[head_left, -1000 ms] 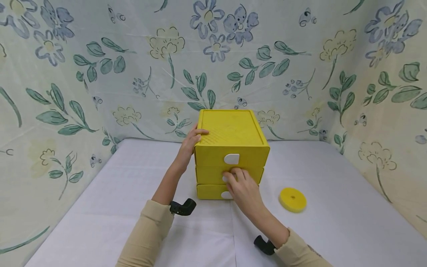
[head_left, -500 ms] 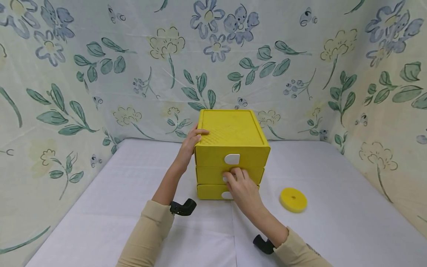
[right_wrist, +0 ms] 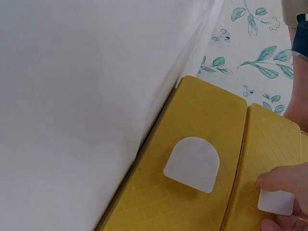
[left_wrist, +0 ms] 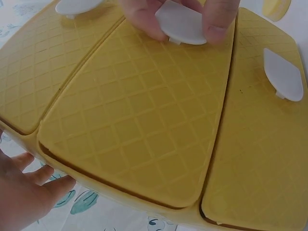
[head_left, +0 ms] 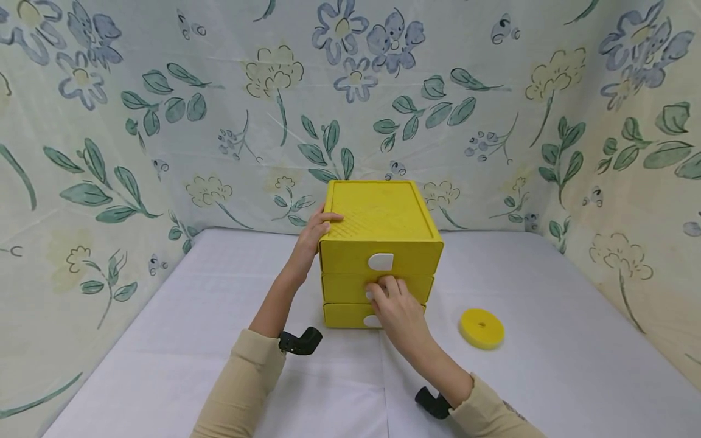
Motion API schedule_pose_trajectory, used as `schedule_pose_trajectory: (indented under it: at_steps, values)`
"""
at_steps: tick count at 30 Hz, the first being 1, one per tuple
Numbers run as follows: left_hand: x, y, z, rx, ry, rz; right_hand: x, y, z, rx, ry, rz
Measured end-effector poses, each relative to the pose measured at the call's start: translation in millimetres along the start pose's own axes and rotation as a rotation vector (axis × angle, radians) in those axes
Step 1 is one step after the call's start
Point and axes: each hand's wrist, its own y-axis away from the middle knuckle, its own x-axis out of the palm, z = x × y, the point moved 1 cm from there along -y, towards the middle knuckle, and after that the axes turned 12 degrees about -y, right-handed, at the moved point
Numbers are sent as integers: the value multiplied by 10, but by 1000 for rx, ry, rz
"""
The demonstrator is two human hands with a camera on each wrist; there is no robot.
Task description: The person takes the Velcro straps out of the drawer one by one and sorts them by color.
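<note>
A yellow cabinet (head_left: 378,210) with three stacked drawers stands on the table. Each drawer front has a white tab handle. My right hand (head_left: 402,316) pinches the middle drawer's handle (left_wrist: 182,23) between thumb and fingers, as both wrist views also show. The middle drawer front (left_wrist: 139,110) lies about level with its neighbours. My left hand (head_left: 309,249) rests against the cabinet's left side, its fingers extended and one fingertip over the top edge. In the left wrist view that left hand (left_wrist: 24,192) shows at the lower left.
To the right of the cabinet, a thick yellow disc (head_left: 482,328) with a small centre hole lies on the white tablecloth (head_left: 547,365). Floral cloth (head_left: 350,91) hangs behind and on both sides. Black camera mounts (head_left: 301,340) sit at both wrists.
</note>
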Motion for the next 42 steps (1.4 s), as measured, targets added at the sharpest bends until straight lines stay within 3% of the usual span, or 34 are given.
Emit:
schedule_pose_trajectory:
  at_steps: [9,14,22,31,42]
  values:
    - [-12,127,-254,7,-3,28,-83,59,61,-7,4,45]
    - [0,160,-302,4,-9,36,-115,103,81,-18,4,35]
    - [-8,134,-267,16,-8,33,-159,141,116,-50,1,8]
    - [-7,6,-29,14,8,21,-203,193,154,-59,-8,4]
    - [-20,50,-122,6,-6,28,-275,248,222,-102,-46,-37]
